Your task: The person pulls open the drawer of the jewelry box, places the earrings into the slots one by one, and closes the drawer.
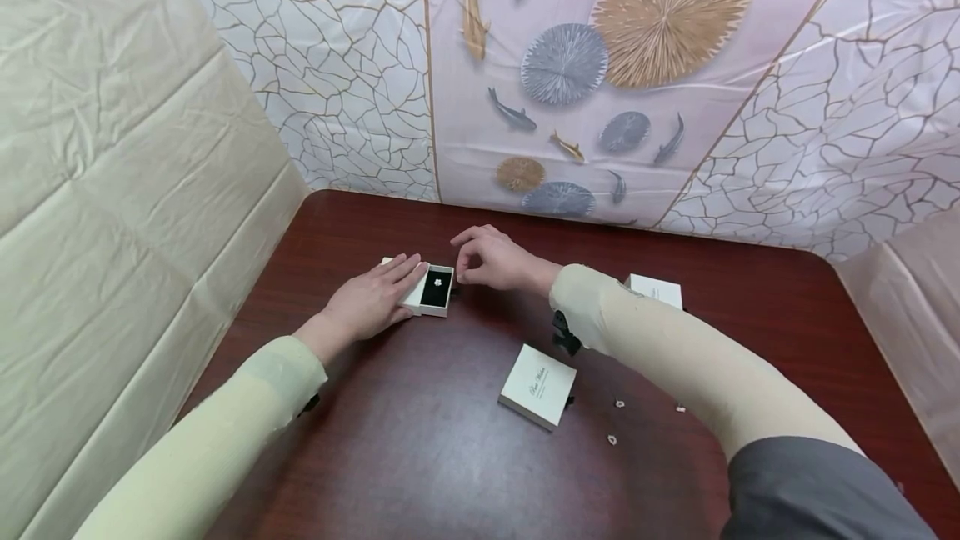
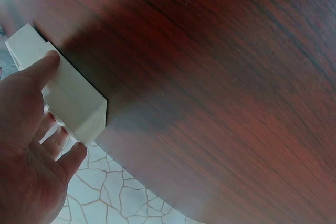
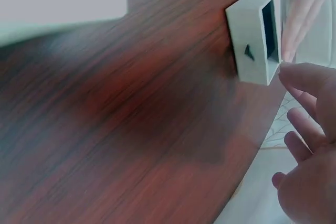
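Nearest us at lower right is a dark grey sleeve (image 1: 817,490), with pale sleeves (image 1: 217,432) reaching forward on both sides. Beyond, on the brown table (image 1: 390,448), we see three tiny trinkets (image 1: 612,440) near a closed lettered box (image 1: 537,386). Farther off, the left hand (image 1: 372,300) grasps the open box (image 1: 416,300), fingers laid across its top and thumb against the near side. Its drawer (image 1: 434,312) sticks out to the right, and on the black lining (image 1: 434,298) sits a small white flower (image 1: 438,282). Just beside the drawer's outer end is the right hand (image 1: 495,260), its fingers bent; we cannot tell whether the fingertips pinch anything. Well to the right, partly hidden by the pale right sleeve, we make out another white box (image 1: 656,288). Behind hangs a cloth (image 1: 465,107) printed with fish.
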Tool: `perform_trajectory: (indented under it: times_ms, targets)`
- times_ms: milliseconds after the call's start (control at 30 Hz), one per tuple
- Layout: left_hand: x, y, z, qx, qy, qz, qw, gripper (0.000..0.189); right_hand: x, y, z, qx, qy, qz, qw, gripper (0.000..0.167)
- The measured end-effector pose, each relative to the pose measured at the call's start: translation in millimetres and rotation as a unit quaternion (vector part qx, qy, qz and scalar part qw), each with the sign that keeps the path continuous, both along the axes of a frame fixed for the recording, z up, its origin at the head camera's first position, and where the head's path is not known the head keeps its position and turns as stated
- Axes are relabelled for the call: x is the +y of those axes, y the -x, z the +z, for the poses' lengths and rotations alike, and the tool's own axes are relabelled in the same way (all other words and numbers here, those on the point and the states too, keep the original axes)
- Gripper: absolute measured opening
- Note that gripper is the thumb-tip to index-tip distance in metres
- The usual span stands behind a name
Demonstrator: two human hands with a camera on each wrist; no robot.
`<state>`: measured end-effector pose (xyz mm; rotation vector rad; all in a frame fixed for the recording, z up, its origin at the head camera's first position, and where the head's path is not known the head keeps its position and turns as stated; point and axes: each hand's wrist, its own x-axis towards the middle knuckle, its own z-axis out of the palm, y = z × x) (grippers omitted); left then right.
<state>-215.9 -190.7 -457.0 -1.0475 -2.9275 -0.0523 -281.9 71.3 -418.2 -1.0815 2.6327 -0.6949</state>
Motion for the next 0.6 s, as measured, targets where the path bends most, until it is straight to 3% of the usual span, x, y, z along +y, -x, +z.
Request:
perform_trajectory:
  times_ms: [333, 600]
  targets:
    - [-0.4, 0.4, -1.5, -0.002, 0.008, 0.006, 0.9999, 0.073, -19.3, 3.8, -4.1, -0.06, 0.018, -0.008, 0.998, 0.009]
    - [-1.0, -0.4, -0.1, -0.002, -0.002, 0.001, 1.0, 0.073, -29.8, 2.0, -12.8, -0.061, 0.006, -0.001, 0.9981, 0.01]
